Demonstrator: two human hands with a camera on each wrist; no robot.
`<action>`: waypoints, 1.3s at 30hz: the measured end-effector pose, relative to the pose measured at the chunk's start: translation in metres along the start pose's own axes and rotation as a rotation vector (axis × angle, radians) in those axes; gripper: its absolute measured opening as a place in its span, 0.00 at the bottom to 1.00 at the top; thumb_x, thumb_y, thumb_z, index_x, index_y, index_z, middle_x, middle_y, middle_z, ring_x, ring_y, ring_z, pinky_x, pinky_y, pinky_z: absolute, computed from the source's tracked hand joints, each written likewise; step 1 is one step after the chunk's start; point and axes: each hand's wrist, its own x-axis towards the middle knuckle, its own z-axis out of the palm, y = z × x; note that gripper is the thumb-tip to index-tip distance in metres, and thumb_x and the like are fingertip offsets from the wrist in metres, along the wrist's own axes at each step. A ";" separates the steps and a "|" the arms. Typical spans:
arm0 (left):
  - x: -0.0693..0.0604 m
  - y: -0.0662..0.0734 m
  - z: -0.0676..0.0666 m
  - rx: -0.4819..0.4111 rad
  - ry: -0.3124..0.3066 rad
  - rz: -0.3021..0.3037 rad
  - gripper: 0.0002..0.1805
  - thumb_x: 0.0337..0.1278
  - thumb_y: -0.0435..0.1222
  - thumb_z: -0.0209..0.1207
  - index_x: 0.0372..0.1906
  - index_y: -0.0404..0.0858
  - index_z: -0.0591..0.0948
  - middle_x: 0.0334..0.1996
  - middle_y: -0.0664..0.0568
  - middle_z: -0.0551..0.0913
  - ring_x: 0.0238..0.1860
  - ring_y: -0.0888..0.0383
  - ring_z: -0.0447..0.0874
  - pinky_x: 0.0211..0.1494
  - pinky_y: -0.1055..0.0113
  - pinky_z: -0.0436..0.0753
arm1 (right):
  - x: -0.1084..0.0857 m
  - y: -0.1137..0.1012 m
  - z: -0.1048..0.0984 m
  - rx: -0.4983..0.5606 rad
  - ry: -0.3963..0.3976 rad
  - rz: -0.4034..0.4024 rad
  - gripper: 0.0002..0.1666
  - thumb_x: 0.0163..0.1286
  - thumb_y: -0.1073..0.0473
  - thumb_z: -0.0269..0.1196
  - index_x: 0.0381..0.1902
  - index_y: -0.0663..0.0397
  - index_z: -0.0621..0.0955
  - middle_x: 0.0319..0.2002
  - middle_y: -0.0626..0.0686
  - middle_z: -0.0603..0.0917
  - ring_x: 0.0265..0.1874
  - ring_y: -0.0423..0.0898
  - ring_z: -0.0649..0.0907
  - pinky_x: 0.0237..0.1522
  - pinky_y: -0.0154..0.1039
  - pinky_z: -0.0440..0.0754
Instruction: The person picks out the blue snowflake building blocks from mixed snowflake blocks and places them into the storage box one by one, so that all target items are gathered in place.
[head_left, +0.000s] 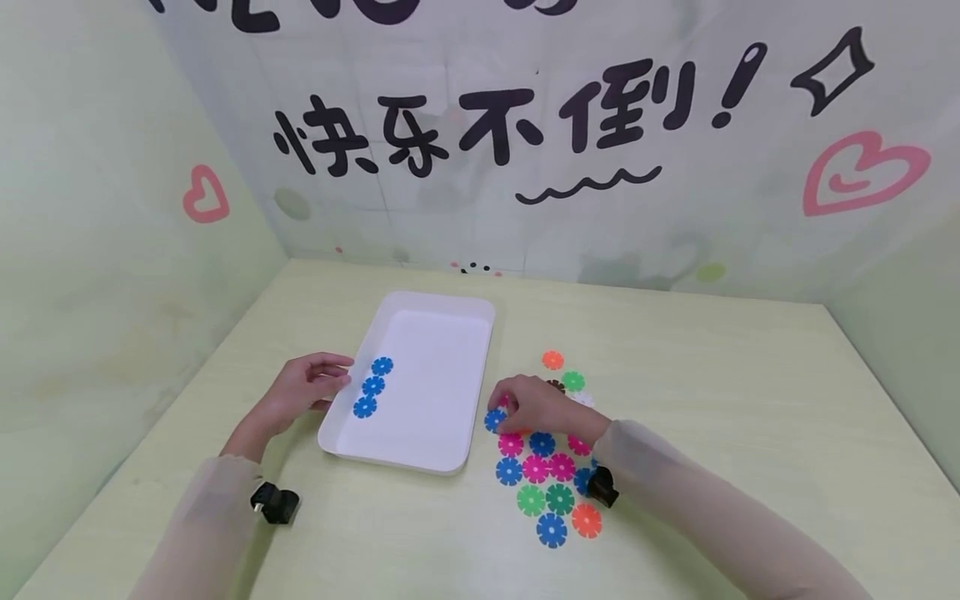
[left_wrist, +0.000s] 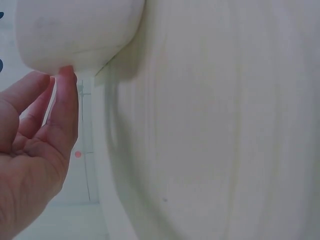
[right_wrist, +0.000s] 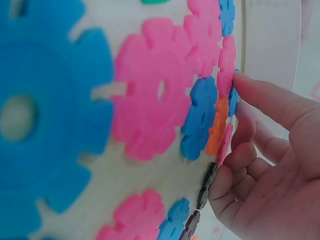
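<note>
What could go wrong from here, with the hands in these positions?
The right hand pinches a blue piece close to a pink piece, so it might push that neighbour aside. The left hand touches the tray; a small push there could perhaps shift the three blue discs lined up inside.

Booth-like setting, lettered backdrop (head_left: pixel 480 187), pale table (head_left: pixel 705 375)
</note>
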 end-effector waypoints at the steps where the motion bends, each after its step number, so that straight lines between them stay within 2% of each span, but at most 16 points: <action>1: 0.000 -0.001 0.000 -0.002 0.000 -0.008 0.26 0.58 0.42 0.59 0.59 0.35 0.71 0.46 0.42 0.75 0.40 0.52 0.77 0.38 0.64 0.81 | 0.000 0.000 0.001 0.002 -0.003 0.003 0.17 0.51 0.58 0.72 0.40 0.47 0.81 0.23 0.48 0.76 0.22 0.45 0.75 0.24 0.34 0.75; 7: -0.001 0.000 0.001 -0.005 0.000 -0.002 0.26 0.58 0.42 0.59 0.58 0.35 0.71 0.46 0.42 0.75 0.41 0.52 0.77 0.38 0.63 0.81 | 0.002 -0.001 0.000 -0.001 -0.004 -0.003 0.19 0.49 0.58 0.73 0.38 0.47 0.78 0.26 0.48 0.76 0.26 0.45 0.76 0.26 0.34 0.77; 14: 0.000 -0.003 0.001 0.006 0.002 -0.006 0.26 0.58 0.42 0.59 0.58 0.35 0.71 0.46 0.41 0.75 0.41 0.51 0.77 0.38 0.63 0.81 | 0.001 -0.003 -0.002 0.013 -0.003 -0.070 0.17 0.49 0.61 0.72 0.35 0.46 0.77 0.30 0.47 0.76 0.32 0.44 0.75 0.32 0.34 0.78; 21: 0.000 -0.002 0.001 -0.002 0.005 -0.007 0.26 0.57 0.43 0.59 0.58 0.36 0.71 0.47 0.41 0.74 0.42 0.51 0.77 0.38 0.63 0.81 | -0.003 -0.004 -0.007 0.064 -0.015 -0.129 0.10 0.56 0.63 0.67 0.36 0.49 0.80 0.27 0.46 0.78 0.28 0.44 0.77 0.30 0.34 0.78; 26: 0.001 0.000 0.001 0.004 0.002 -0.004 0.26 0.58 0.43 0.59 0.58 0.35 0.71 0.47 0.41 0.75 0.41 0.51 0.77 0.38 0.63 0.81 | -0.006 -0.007 -0.015 0.080 0.003 -0.197 0.09 0.59 0.65 0.65 0.38 0.51 0.83 0.27 0.43 0.79 0.27 0.43 0.77 0.30 0.32 0.78; 33: 0.003 -0.001 -0.001 0.018 0.000 -0.006 0.28 0.56 0.45 0.60 0.59 0.36 0.70 0.47 0.41 0.75 0.41 0.51 0.77 0.38 0.64 0.81 | -0.004 -0.032 -0.031 0.096 0.028 -0.258 0.06 0.61 0.64 0.63 0.37 0.51 0.83 0.29 0.45 0.80 0.29 0.46 0.78 0.28 0.33 0.79; 39: 0.003 -0.005 -0.001 0.012 -0.007 -0.001 0.28 0.56 0.45 0.59 0.59 0.36 0.70 0.47 0.41 0.76 0.41 0.52 0.77 0.38 0.64 0.81 | 0.021 -0.057 -0.041 0.037 0.054 -0.311 0.05 0.62 0.63 0.62 0.36 0.53 0.83 0.30 0.44 0.81 0.31 0.43 0.77 0.32 0.30 0.77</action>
